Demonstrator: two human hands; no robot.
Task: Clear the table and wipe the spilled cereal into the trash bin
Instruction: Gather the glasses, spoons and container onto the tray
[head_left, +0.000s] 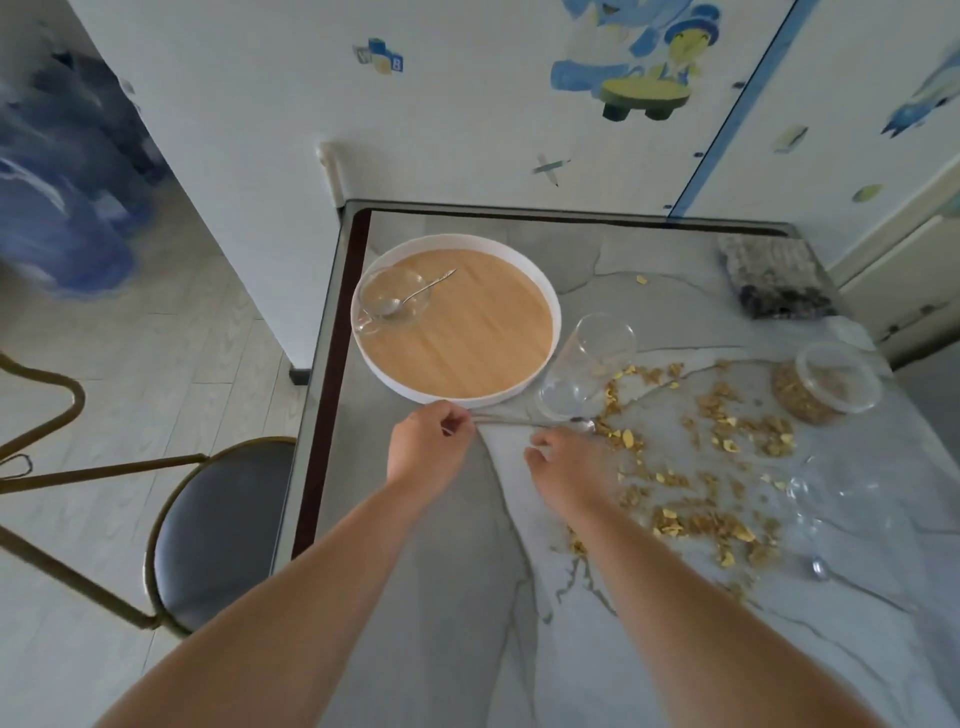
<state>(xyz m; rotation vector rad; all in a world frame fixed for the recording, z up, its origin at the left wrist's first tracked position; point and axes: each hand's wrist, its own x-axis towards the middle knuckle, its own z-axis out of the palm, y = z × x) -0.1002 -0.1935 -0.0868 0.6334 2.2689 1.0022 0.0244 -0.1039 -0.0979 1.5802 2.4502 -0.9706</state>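
Observation:
A metal spoon (519, 422) lies across the marble table (441, 597) just in front of the round wooden tray (467, 332). My left hand (428, 449) pinches the spoon's handle end. My right hand (566, 470) rests with curled fingers near the spoon's bowl; whether it holds the spoon I cannot tell. Spilled cereal (701, 467) is scattered over the table's right half. A glass bowl (392, 299) with a second spoon (423, 291) sits on the tray's left side. A clear glass (587, 366) lies on its side beside the tray.
An open plastic tub of cereal (826, 382) stands at the right. A grey cloth (774, 278) lies at the far right corner. Another glass bowl (831, 499) and a spoon (821, 566) sit near the right edge. A stool (218, 525) stands left of the table.

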